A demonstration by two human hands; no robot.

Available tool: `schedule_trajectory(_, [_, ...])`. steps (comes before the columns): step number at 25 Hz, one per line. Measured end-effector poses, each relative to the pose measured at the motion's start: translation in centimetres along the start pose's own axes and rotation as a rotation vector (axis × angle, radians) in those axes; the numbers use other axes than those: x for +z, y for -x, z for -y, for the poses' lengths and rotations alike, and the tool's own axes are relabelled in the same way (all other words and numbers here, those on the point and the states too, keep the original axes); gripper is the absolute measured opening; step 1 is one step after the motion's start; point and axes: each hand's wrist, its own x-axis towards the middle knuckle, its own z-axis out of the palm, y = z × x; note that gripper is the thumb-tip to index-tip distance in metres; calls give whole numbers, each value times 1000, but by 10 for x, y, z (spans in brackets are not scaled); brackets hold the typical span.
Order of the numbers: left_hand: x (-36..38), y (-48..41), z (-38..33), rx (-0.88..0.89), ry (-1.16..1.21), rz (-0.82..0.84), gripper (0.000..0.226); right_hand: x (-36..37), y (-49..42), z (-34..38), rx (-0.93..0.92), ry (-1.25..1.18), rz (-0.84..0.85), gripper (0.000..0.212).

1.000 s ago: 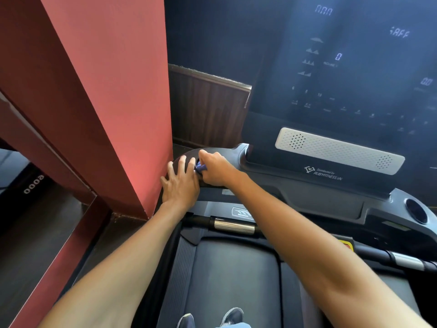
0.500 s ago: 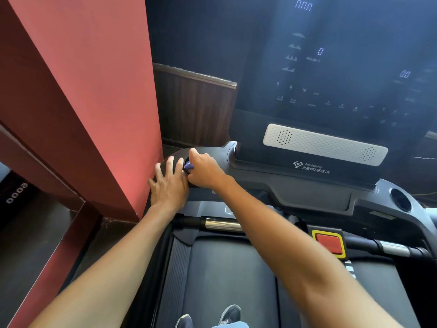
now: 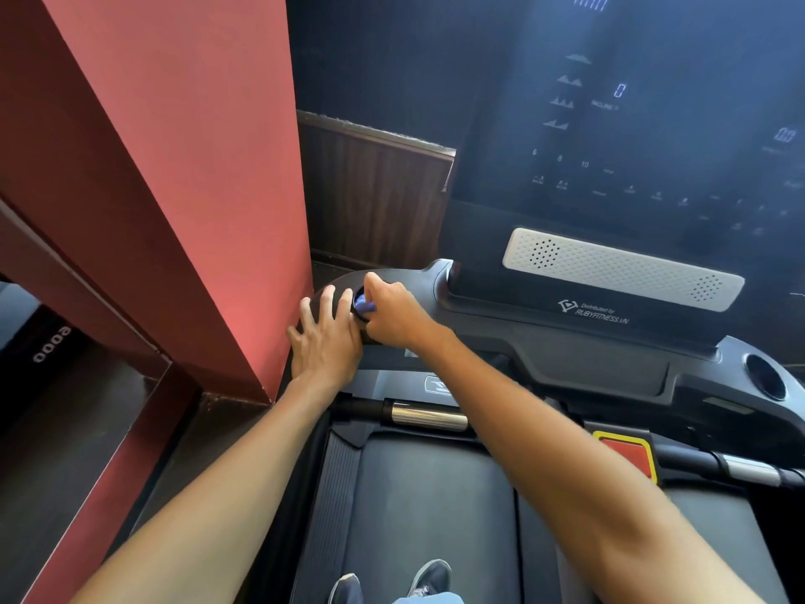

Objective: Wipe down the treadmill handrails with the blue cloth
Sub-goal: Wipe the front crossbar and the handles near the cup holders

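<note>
My right hand (image 3: 394, 313) is closed around the blue cloth (image 3: 362, 303), pressing it into the round cup recess at the left end of the treadmill's dark console arm (image 3: 418, 276). Only a small bunch of the cloth shows between my fingers. My left hand (image 3: 324, 337) lies flat with fingers spread on the same arm, just left of the cloth, holding nothing. A chrome-tipped black handrail (image 3: 429, 415) runs below my forearms, and its right half (image 3: 749, 470) shows at the right edge.
A red pillar (image 3: 196, 189) stands tight against the treadmill's left side. The console screen (image 3: 631, 124) and a white speaker bar (image 3: 623, 268) rise ahead. A red safety button (image 3: 627, 451), a right cup holder (image 3: 764, 377), the belt (image 3: 427, 516) and my shoes (image 3: 429, 577) show.
My right hand has shifted a little over the cup recess, so more blue cloth shows. My left hand stays flat beside it. The camera has moved slightly.
</note>
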Motion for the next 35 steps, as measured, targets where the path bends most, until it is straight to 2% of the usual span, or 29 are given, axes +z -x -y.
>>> schedule_trajectory(2, [0, 1, 0, -1, 0, 2, 48, -16, 7, -5, -10, -67, -43, 21])
schedule_trajectory(5, [0, 0, 0, -3, 37, 7, 48, -30, 2, -14, 128, -245, -359, 13])
schedule_trajectory(7, [0, -1, -1, -20, 64, 6, 51, -30, -8, -21, 223, -213, -428, 15])
schedule_trajectory(9, [-1, -2, -2, -72, 101, -14, 56, -22, -21, -29, 209, -96, -324, 17])
schedule_trajectory(12, [-1, -1, -2, -117, 130, -32, 60, 7, -43, -14, 17, -6, -150, 16])
schedule_trajectory(14, [-3, -3, -2, -161, 220, -67, 63, 28, -54, 12, -124, 16, -11, 10])
schedule_trajectory(16, [-5, -4, -2, -223, 301, -93, 63, 34, -57, 28, -208, 82, 72, 13])
schedule_trajectory(18, [-4, -4, -1, -207, 265, -91, 57, 25, -57, 12, -228, 213, 5, 14])
schedule_trajectory(22, [-4, -2, -4, -192, 181, -62, 57, 6, -50, -39, 74, 339, -274, 19])
schedule_trajectory(23, [-5, -2, -5, -194, 167, -62, 57, 10, -51, -35, 50, 315, -259, 18])
schedule_trajectory(27, [-5, -4, -4, -201, 209, -45, 50, 35, -62, -1, -330, 297, 48, 23])
schedule_trajectory(28, [-5, -4, -3, -203, 211, -44, 49, 31, -59, -2, -357, 327, 48, 24])
schedule_trajectory(30, [-6, -4, -3, -189, 189, -34, 53, 17, -50, -21, -268, 405, -63, 21])
schedule_trajectory(33, [-5, -2, -3, -177, 146, -36, 58, 2, -33, -60, 37, 432, -351, 16])
schedule_trajectory(35, [-6, -2, -3, -170, 139, -30, 58, 6, -31, -57, 81, 435, -336, 26])
